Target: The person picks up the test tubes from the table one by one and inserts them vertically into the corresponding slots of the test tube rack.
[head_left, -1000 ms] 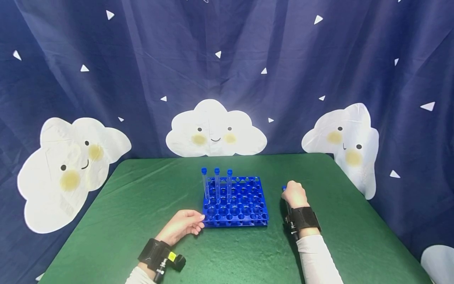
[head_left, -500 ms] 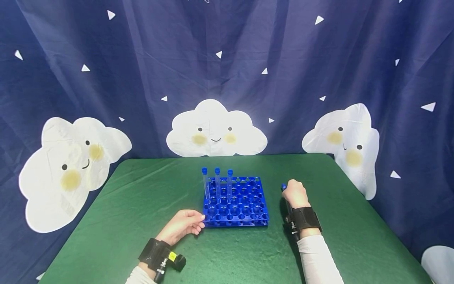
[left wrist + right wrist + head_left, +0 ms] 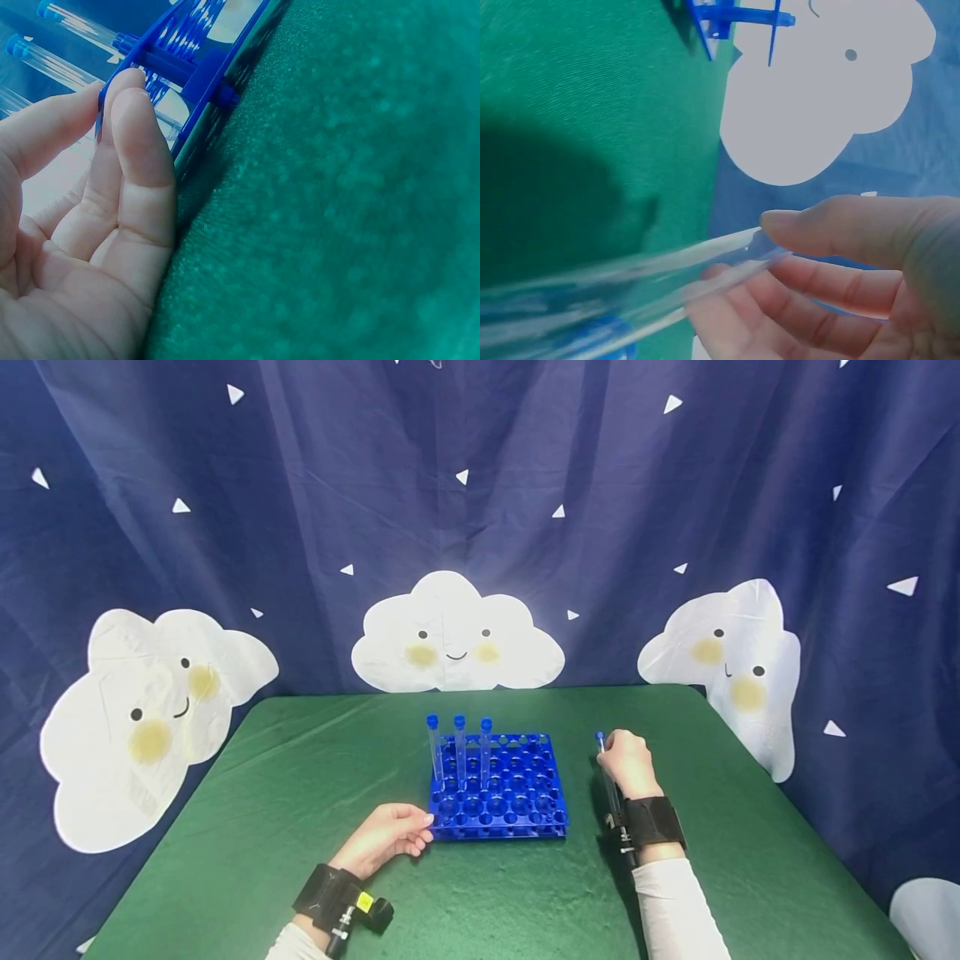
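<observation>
The blue test tube rack (image 3: 517, 831) stands on the green table, with three capped clear test tubes (image 3: 461, 756) upright in its left part. At its front left corner my left hand (image 3: 390, 837) pinches the edge of the upper plate between thumb and fingers, plain in the left wrist view. To the right of the rack, my right hand (image 3: 627, 764) holds another clear test tube (image 3: 652, 281) between thumb and fingers. Its blue cap (image 3: 600, 737) shows just above that hand in the head view. The right wrist view shows the tube slanting, blurred close to the camera.
The green table (image 3: 487, 902) spreads around the rack on all sides. Behind its far edge hangs a dark blue curtain (image 3: 510, 543) with white clouds. A blue round shape (image 3: 600, 337) shows by the tube in the right wrist view. Both wrists wear black straps with cameras.
My right hand has risen a little with the test tube, its cap now higher and more of the tube showing. My left hand and the rack have stayed put.
</observation>
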Motion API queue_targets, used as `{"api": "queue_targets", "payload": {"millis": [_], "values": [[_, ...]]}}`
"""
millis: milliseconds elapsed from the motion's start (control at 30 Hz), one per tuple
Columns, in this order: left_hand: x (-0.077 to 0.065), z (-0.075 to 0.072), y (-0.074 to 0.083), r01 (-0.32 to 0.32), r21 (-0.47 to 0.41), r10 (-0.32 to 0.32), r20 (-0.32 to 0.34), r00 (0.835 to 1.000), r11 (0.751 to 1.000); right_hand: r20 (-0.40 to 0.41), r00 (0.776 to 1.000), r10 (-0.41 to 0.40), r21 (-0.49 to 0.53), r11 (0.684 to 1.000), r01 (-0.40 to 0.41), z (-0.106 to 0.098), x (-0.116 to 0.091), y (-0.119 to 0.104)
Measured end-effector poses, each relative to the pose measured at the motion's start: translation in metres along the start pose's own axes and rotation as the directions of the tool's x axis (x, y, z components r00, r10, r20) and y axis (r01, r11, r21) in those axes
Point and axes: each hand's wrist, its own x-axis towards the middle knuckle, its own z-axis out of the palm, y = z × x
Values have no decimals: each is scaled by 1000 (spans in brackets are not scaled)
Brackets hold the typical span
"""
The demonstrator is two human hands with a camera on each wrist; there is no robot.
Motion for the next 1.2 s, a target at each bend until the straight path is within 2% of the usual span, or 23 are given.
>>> {"api": "queue_targets", "payload": {"millis": [300,567,800,1200], "values": [[1,1,0,4,-2,-4,-3,1000,1000,-45,999,-14,21,1000,15,-12,-4,-11],[0,1,1,-3,-4,3,5,1000,1000,-149,985,-84,87,991,98,-16,-7,-22],[0,1,1,4,-3,-4,1,1000,1000,-227,965,-130,145,975,166,-17,-12,-35],[0,1,1,-1,-4,1,-3,1000,1000,-361,905,-224,203,928,311,-25,-24,-65]]}}
